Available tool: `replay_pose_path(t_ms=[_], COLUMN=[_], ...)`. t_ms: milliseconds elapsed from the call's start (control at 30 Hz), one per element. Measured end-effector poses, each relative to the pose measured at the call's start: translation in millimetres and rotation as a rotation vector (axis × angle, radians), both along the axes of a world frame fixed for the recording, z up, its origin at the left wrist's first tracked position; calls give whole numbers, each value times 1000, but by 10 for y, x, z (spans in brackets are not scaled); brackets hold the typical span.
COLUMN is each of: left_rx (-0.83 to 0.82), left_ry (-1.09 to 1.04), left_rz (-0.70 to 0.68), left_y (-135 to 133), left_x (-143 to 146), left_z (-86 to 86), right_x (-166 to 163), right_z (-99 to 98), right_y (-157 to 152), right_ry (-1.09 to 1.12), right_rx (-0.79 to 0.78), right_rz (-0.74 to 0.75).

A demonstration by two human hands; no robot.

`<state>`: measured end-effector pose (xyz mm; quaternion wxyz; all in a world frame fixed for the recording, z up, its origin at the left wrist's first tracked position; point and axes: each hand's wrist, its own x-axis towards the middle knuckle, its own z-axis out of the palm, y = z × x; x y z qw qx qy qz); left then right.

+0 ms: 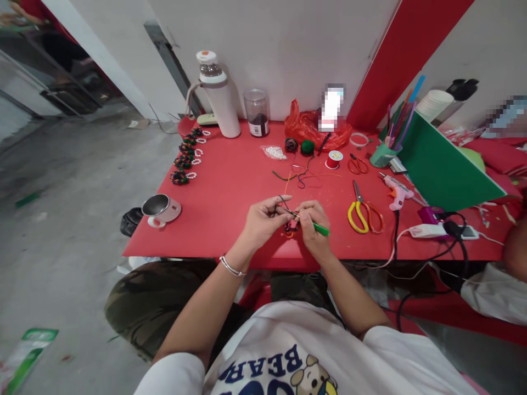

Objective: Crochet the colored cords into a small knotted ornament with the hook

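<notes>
Working near the front edge of a red-covered surface [222,214]: two bare hands, one small piece between them. Left hand [267,220]: fingers bent, thumb and fingertips closed on a small, dark multicoloured yarn piece [290,228], part of which hangs below the fingers; a dark strand of yarn [282,201] runs about the fingers. Right hand [314,226]: closed in a pen-like grip on a slim hook with a green handle [321,229], its metal end at the left fingertips (the exact point of contact is too small to make out).

Beyond the hands: one ball of bright green yarn [307,147], beside one ball of dark mixed yarn [291,145]; one clear bag of white beads [274,152]; one spool of red thread [334,159].

To the right: one pair of scissors with yellow and orange handles [358,213]; one smaller pair of red-handled snips [357,164]; one pink glue gun [397,193], lying on its side.

To the left: four dark multicoloured yarn rings [179,177] in a row, each beside a loop of white beads [191,175]; one pale pink mug with a metal interior [165,209], upright near the surface's left edge.
</notes>
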<state>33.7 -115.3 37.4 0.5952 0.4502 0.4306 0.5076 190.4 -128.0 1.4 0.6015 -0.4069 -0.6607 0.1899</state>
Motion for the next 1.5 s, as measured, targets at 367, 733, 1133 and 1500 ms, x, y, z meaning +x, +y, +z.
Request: replay_pose_path(t_ms=[367,733,1133,1500], left_rx=[-178,-300,-202,-136], left_ry=[-364,-300,-157,-197], left_rz=[-70,-311,-297,63], left_y=[-71,4,7,-172], left_x=[40,-291,-170,240], left_z=[86,151,110,36], right_x=[-196,373,291,-85], right_z=[-254,-114,106,-300], right_y=[-4,146,79,-35], right_ry=[-20,-249,26,24], right_rx=[279,297,-43,182], right_rz=[-224,214,371,-215])
